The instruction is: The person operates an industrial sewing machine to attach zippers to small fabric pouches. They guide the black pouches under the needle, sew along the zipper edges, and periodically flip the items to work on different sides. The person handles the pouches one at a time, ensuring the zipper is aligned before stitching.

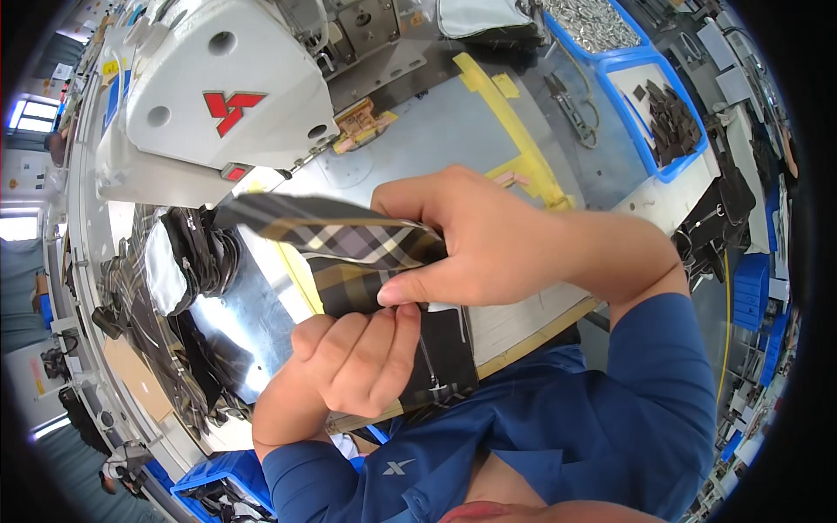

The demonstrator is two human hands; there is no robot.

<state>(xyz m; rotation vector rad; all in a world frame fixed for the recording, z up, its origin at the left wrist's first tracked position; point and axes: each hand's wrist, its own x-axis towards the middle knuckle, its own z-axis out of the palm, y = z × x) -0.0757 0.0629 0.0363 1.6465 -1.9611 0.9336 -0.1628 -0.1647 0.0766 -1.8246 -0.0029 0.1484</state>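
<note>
Both hands hold a plaid fabric piece (327,240) in brown, black and cream, raised and folded over above the table's near edge. My right hand (475,231) pinches it between thumb and fingers from the right. Just below, my left hand (362,362) is curled closed on the lower part of the same piece, its fingertips close to the right thumb. A black panel with a zipper (436,353) hangs below the hands toward my body; where it joins the plaid is hidden by my fingers.
A white sewing machine (218,96) stands at the far left. Stacked dark pouches (196,253) and plaid pieces (144,305) lie left. Thread snips (571,109) rest at the right, beside blue trays (667,170) of metal parts and brown pieces. Yellow tape (514,131) marks the tabletop.
</note>
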